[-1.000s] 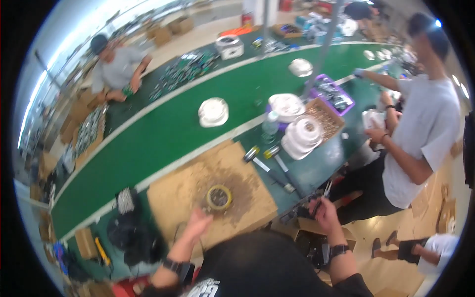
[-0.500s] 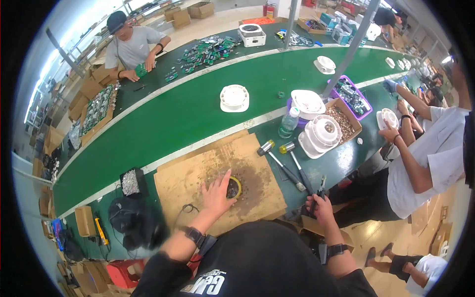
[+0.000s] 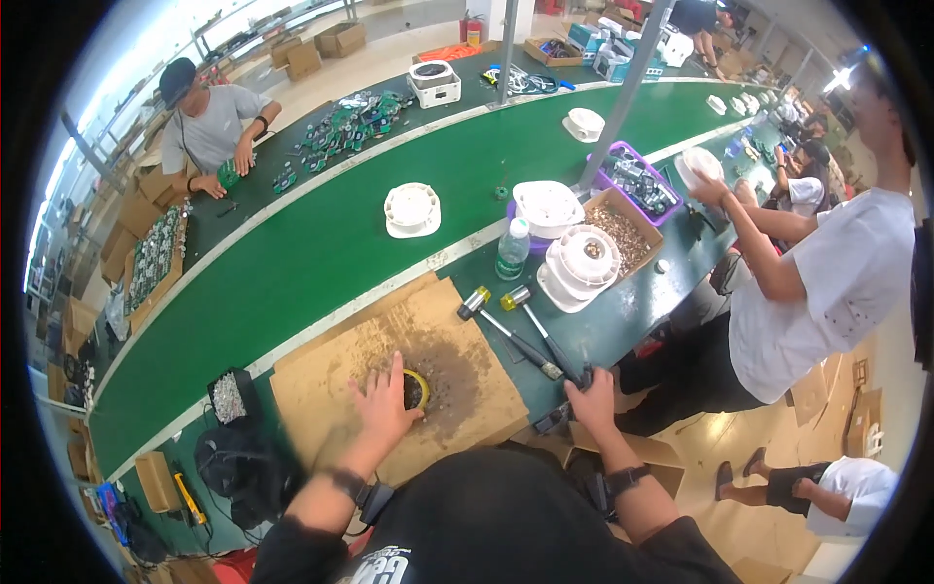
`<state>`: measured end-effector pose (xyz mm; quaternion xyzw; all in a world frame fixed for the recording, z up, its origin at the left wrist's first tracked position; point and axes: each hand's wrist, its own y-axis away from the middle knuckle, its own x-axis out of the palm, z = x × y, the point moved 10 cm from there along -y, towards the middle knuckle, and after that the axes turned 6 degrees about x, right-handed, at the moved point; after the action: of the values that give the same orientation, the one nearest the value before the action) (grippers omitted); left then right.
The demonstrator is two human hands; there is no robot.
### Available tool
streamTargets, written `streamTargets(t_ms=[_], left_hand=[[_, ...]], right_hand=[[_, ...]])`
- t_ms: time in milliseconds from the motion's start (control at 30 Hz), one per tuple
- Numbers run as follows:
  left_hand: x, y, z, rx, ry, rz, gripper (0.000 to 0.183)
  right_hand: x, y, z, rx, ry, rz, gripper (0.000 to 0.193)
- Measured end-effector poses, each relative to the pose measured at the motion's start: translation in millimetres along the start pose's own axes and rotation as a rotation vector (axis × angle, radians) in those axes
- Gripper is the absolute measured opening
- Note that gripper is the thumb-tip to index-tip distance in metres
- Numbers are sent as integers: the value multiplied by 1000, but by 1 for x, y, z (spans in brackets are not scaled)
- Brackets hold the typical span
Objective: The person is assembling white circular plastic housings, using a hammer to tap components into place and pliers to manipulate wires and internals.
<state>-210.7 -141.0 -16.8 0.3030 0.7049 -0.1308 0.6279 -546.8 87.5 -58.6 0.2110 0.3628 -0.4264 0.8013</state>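
Observation:
My left hand has its fingers spread over the stained cardboard sheet. Its thumb and palm edge are beside a yellow ring with dark bits inside, its thumb seeming to touch the rim. My right hand is at the table's front edge, fingers closed round dark-handled pliers; the grip hides most of them. Just beyond that hand, two mallets with yellow-faced heads, a left mallet and a right mallet, lie with their handles pointing toward it.
White round housings stand beside a bottle and a carton of small metal parts. A purple basket holds components. The green conveyor belt carries another housing. A co-worker stands at right; another sits across.
The view has shifted, so the table things appear farther left. My right hand, with the pliers, has come closer to the mallet handles. The co-worker at right has lifted a white housing.

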Motion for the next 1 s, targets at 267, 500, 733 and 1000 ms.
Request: streamTargets(t_ms=[267, 500, 733, 1000], left_hand=[[9, 1, 2, 21, 37, 22, 116], [7, 4, 0, 48, 76, -10, 105], [16, 2, 6, 24, 94, 17, 107], [15, 4, 4, 39, 103, -28, 102]], right_hand=[[48, -14, 67, -94, 268, 64, 51], [57, -14, 87, -359, 324, -45, 35], [63, -21, 90, -266, 367, 12, 34], [54, -17, 92, -146, 347, -65, 36]])
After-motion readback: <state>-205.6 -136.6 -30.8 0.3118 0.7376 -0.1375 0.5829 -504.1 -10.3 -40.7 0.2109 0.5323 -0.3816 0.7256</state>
